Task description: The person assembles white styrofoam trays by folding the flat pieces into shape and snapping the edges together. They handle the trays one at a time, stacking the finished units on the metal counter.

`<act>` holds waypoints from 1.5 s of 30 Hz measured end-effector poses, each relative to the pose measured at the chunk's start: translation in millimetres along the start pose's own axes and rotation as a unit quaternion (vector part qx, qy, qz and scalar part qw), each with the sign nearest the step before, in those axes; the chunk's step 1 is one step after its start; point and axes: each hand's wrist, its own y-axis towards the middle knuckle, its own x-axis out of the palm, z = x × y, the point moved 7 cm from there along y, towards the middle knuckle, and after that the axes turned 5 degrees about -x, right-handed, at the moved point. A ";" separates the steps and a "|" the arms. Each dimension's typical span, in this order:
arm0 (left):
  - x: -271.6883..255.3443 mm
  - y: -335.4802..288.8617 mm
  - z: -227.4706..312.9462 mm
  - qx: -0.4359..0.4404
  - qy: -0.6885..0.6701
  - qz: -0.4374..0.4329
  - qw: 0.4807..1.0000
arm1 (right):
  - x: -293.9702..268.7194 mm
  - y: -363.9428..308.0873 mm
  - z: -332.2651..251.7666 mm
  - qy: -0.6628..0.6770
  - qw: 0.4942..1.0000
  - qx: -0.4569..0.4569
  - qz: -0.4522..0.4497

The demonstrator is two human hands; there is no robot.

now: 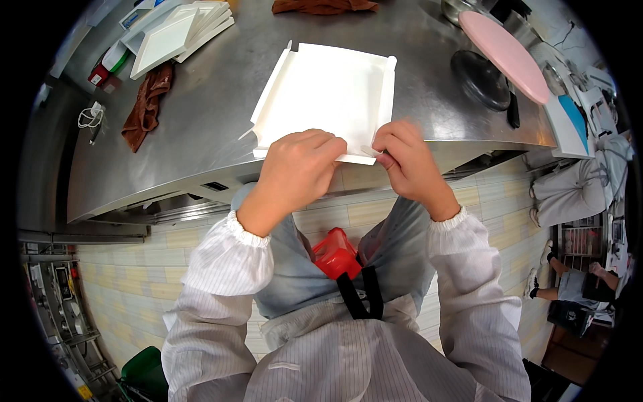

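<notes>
A white cardboard tray (pixel 328 90) lies on the steel table, its side walls partly folded up and its near edge level with the table's front edge. My left hand (pixel 300 164) grips the near wall by its middle, fingers curled over the top. At the near right corner, my right hand (pixel 405 155) pinches the cardboard between thumb and fingers; a small flap shows beside the fingertips. The right fingers are slightly blurred. On the far left corner and the near left corner, narrow tabs stick out.
Several folded white trays (pixel 184 33) are stacked at the far left, near a brown cloth (pixel 149 104) and a white cable (pixel 92 117). At right are a black pan lid (pixel 479 79) and a pink round board (pixel 504 55). A red plastic object (pixel 333 253) is between my knees. Two people are at far right.
</notes>
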 end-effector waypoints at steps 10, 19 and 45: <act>3.0 18.6 14.9 0.005 0.021 0.070 0.997 | -1.2 9.1 -4.2 0.010 0.997 0.078 0.011; -33.4 -68.9 -59.5 -0.276 -0.164 0.275 0.906 | -31.8 -1.6 33.1 0.055 0.988 0.141 0.036; -28.0 -26.1 -63.0 -0.069 -0.261 -0.040 0.962 | -37.2 -6.7 41.6 0.150 0.976 0.155 0.013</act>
